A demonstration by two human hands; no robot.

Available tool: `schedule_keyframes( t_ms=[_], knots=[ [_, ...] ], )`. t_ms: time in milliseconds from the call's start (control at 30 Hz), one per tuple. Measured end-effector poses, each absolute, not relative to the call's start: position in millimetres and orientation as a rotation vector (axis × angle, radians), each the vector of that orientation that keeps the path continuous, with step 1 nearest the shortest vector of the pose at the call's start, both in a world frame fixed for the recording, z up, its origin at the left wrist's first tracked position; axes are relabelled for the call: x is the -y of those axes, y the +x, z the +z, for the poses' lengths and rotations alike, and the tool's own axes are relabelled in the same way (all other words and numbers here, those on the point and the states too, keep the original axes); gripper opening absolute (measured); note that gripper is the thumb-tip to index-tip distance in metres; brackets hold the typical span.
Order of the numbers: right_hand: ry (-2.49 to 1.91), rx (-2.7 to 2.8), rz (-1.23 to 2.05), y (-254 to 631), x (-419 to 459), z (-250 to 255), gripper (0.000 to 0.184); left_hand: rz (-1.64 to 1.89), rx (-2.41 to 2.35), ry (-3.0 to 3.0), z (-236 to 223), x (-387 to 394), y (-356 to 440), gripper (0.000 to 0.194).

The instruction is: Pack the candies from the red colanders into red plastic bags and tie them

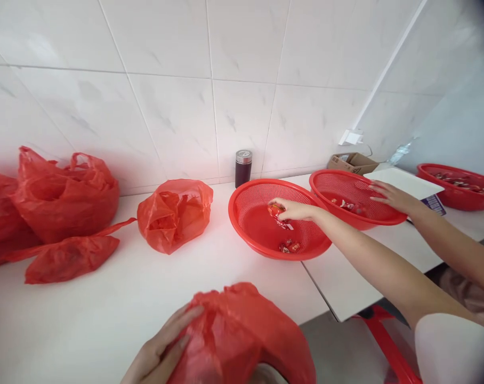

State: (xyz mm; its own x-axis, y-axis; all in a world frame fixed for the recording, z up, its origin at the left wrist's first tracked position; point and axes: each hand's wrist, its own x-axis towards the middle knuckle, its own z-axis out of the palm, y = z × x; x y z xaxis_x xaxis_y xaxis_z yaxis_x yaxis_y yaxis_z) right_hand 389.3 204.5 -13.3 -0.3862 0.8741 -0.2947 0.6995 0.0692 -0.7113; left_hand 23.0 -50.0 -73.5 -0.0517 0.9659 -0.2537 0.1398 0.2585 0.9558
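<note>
My left hand (162,346) lies flat against the left side of a crumpled red plastic bag (242,330) at the table's near edge, fingers stretched out. Only a sliver of my right hand (268,375) shows under the bag's lower edge, with its fingers hidden. A co-worker reaches in from the right. One of that person's hands (292,209) pinches a small red wrapped piece over a red mesh basket (245,197) that holds a few more pieces. The other hand (389,194) rests on the rim of a second red basket (330,184).
Several filled red plastic bags (66,192) sit along the wall at the left, and another bag (174,213) stands mid-table. A dark flask (243,168) stands by the tiled wall. A cardboard box (352,161) and a third red basket (458,186) are at the right. Two white tables meet near the baskets.
</note>
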Motion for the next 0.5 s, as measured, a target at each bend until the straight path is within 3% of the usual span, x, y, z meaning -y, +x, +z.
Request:
schedule_keyframes(
  t_ms=[200, 333, 400, 500],
  knots=[
    [-0.835, 1.433, 1.546, 320, -98, 31, 0.056, 1.048, -1.142, 0.871, -53, 17, 57, 0.061],
    [-0.66, 1.284, 1.798, 270, -37, 6, 0.055, 1.122, -0.923, 0.675, -49, 7, 72, 0.068],
    [-0.66, 1.357, 1.631, 254, -30, -30, 0.054, 1.156, -0.918, 0.631, -50, 7, 74, 0.07],
    [-0.788, 1.541, 1.081, 241, -36, -92, 0.049, 1.211, -1.015, 0.617, -53, 11, 78, 0.072]
  ],
)
